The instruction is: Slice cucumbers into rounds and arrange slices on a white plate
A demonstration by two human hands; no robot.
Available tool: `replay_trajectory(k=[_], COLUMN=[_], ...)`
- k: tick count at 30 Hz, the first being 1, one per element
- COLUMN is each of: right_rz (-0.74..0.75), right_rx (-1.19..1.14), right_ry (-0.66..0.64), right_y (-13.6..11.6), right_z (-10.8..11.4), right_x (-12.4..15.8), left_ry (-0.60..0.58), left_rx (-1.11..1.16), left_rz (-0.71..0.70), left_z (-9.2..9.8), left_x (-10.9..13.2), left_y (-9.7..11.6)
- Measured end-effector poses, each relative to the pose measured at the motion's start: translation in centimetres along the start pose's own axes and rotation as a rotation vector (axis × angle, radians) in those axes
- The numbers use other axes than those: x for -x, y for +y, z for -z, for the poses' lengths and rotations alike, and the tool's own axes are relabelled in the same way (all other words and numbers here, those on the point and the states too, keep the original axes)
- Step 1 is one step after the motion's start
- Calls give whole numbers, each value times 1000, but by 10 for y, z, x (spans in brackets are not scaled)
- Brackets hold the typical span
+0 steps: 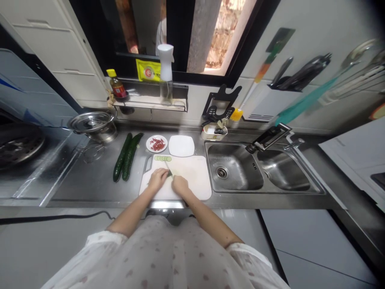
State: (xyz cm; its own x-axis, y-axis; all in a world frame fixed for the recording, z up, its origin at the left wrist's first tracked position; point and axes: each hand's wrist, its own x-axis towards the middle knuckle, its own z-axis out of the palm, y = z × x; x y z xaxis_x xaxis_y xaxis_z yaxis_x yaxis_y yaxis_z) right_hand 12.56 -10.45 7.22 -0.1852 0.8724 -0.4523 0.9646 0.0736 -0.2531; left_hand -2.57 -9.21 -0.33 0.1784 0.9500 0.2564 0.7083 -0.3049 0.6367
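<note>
A white cutting board (194, 176) lies on the steel counter. My right hand (180, 186) is closed on a knife (169, 167), whose blade points up and left over the board. Just left of the blade, my left hand (158, 179) is closed, its fingers bent over a green piece that is mostly hidden. Several pale green cucumber slices (163, 158) sit in a row near the board's top edge. Beyond the board are a round white plate (148, 144) with chopped red bits (157, 144) and a squarish white plate (181, 145).
Two whole cucumbers (122, 158) lie left of the board. A lidded steel pot (104, 130) stands at the back left. To the right is a double sink (237, 160) with a black faucet (264, 139). A shelf (147, 103) holds bottles under the window.
</note>
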Motion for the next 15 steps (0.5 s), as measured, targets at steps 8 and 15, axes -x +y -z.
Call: replay_trajectory(k=[8,15], right_rz=[-8,-11], right_rx=[-6,14], right_ry=[8,-25], right_y=[-4,3], right_z=[3,1], right_x=[-5,8], left_ry=[18,10], left_rx=[-17,-15], left_rz=[-12,-10], left_z=[-4,-3], left_x=[0,0], left_y=[-5,-3])
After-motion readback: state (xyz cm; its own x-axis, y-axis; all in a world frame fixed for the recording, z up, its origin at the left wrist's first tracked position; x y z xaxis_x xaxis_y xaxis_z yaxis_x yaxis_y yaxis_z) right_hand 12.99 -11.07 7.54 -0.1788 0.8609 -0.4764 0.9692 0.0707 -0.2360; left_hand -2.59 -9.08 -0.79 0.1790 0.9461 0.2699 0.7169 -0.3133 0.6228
